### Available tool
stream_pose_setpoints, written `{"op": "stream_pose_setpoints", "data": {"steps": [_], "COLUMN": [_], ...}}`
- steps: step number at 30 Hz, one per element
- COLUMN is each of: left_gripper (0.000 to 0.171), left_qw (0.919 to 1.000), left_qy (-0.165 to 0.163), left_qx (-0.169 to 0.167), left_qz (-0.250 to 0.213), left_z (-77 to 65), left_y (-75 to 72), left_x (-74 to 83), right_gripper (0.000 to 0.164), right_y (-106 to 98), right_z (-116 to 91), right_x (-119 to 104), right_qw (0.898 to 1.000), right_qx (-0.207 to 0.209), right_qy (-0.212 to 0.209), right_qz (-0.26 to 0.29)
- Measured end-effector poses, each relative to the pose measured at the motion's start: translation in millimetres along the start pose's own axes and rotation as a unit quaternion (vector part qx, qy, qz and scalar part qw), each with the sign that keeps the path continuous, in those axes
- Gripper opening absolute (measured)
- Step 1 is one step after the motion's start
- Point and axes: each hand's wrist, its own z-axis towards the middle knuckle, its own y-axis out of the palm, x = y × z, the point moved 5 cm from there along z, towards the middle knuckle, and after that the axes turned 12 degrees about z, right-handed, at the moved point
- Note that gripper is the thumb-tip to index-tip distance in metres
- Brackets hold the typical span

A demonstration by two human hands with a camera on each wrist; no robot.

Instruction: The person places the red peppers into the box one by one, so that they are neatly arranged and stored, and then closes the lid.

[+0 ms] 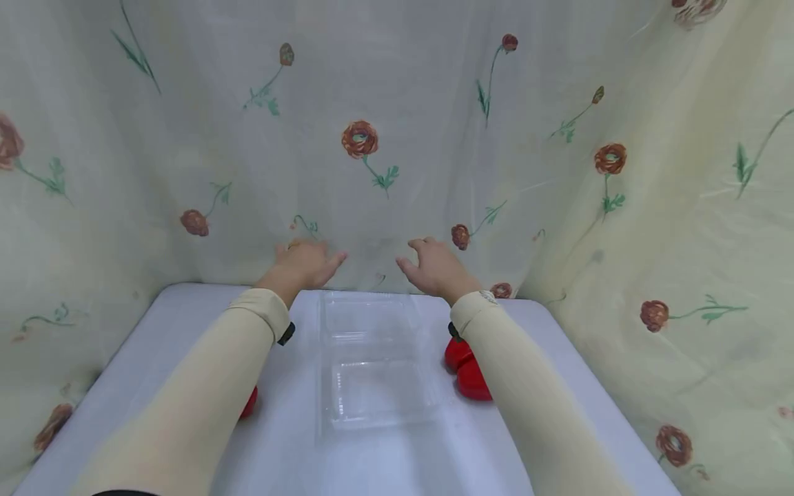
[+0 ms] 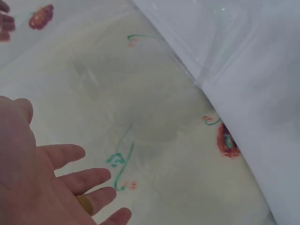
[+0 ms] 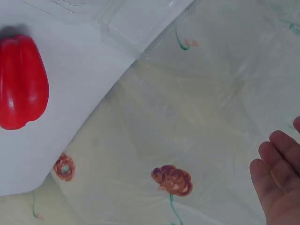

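Observation:
Both hands are held out past the far edge of the table, with nothing in them. My left hand has its fingers spread and a ring on one finger. In the left wrist view, that hand appears palm side up to the camera. Opposite it, my right hand has its thumb out towards the left one. A clear plastic container with its lid folded back lies between the forearms. Beside the right forearm sits a red bell pepper, partly hidden; the right wrist view shows the pepper whole.
A white table carries these things. Part of a red object peeks out from under the left forearm. Flower-printed sheeting hangs behind the table and along both sides.

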Motion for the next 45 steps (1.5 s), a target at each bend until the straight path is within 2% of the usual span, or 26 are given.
{"op": "stream_pose_setpoints", "data": {"steps": [3, 7, 14, 19, 24, 28, 32, 38, 45], "left_gripper": [0.077, 0.076, 0.077, 0.071, 0.068, 0.072, 0.073, 0.075, 0.091], "left_qw": [1.0000, 1.0000, 1.0000, 0.9998, 0.9984, 0.9965, 0.9958, 0.9931, 0.9886], "left_qy": [-0.001, 0.002, -0.001, -0.008, -0.023, -0.031, -0.020, -0.009, -0.004], "left_qx": [0.004, 0.009, 0.005, 0.002, -0.018, -0.031, -0.039, -0.057, -0.077], "left_qz": [-0.001, -0.005, -0.004, -0.019, -0.048, -0.071, -0.080, -0.102, -0.129], "left_z": [0.9, 0.6, -6.0, -15.9, -30.1, -40.7, -49.4, -62.3, -73.0], "left_y": [3.1, 7.5, 17.9, 36.7, 62.1, 77.6, 91.0, 103.8, 111.8], "left_x": [-10.9, -24.8, -55.5, -80.7, -106.4, -124.2, -137.4, -145.4, -153.8], "right_gripper": [0.052, 0.043, 0.032, 0.028, 0.025, 0.030, 0.034, 0.038, 0.031], "right_y": [-2, 1, 18, 32, 50, 64, 75, 90, 105], "right_z": [-6, -20, -60, -105, -151, -173, -185, -195, -200], "right_x": [-2, 1, 22, 39, 53, 63, 72, 83, 86], "right_qw": [0.999, 0.997, 0.996, 0.994, 0.989, 0.981, 0.974, 0.962, 0.936], "right_qx": [0.033, 0.057, 0.035, 0.028, 0.057, 0.079, 0.092, 0.101, 0.093], "right_qy": [-0.020, -0.013, 0.040, 0.086, 0.118, 0.144, 0.160, 0.187, 0.225], "right_qz": [0.020, 0.047, 0.075, 0.067, 0.073, 0.103, 0.135, 0.172, 0.252]}}
